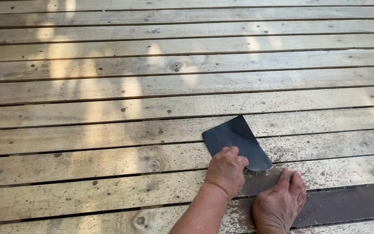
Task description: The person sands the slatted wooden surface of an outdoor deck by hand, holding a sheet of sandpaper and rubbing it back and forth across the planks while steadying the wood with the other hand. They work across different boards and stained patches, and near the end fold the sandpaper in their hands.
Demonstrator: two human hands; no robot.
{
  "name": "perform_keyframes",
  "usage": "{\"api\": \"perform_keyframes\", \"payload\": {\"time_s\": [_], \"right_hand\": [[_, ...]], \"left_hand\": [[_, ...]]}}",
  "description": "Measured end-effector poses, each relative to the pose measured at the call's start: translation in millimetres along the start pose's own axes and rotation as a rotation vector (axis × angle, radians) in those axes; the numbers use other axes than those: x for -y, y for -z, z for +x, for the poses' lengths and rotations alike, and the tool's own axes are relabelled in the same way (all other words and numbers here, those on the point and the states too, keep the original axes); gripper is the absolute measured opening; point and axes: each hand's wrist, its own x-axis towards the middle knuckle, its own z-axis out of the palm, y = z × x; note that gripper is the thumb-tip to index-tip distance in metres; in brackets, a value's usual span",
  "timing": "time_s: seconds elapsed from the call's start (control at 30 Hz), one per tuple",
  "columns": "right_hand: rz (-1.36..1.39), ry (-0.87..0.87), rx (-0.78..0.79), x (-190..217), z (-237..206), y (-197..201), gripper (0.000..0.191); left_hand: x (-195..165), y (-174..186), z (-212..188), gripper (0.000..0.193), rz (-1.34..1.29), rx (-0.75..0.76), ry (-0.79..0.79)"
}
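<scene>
the left hand [226,170] pinches a dark sandpaper sheet [235,141] flat on the weathered deck boards [109,117], mid sanding by the look of it, while the right hand [280,203] rests open beside it, so the next stroke likely needs firm downward pressure

Weathered wooden deck boards [109,99] run side to side across the whole view, pale grey-brown, with dark narrow gaps between them. Knots [176,66] and small dark specks mark the planks. Dappled sunlight falls in soft patches at upper left.

Weathered, speckled deck boards [109,99]; knots; narrow gaps; dappled sunlight.
</scene>
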Motion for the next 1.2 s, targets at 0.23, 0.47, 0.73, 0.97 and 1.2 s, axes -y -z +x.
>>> {"api": "perform_keyframes", "payload": {"time_s": [0.23, 0.47, 0.73, 0.97, 1.2], "right_hand": [[-0.078, -0.008, 0.046, 9, 1, 11, 0.065], [-0.023, 0.001, 0.049, 12, 0, 10, 0.071], [-0.055, -0.018, 0.065, 7, -2, 5, 0.068], [-0.061, -0.023, 0.084, 9, 3, 1, 0.068], [0.001, -0.023, 0.068, 8, 1, 4, 0.07]], "left_hand": [[106, 36, -70, 0.014, -0.078, -0.055, 0.165], [10, -5, -10, 0.028, -0.058, -0.148, 0.049], [50, 16, -35, 0.019, -0.005, -0.092, 0.093], [74, 31, -51, 0.016, -0.022, -0.115, 0.192], [-21, -33, 21, 0.021, -0.039, -0.121, 0.022]]}}
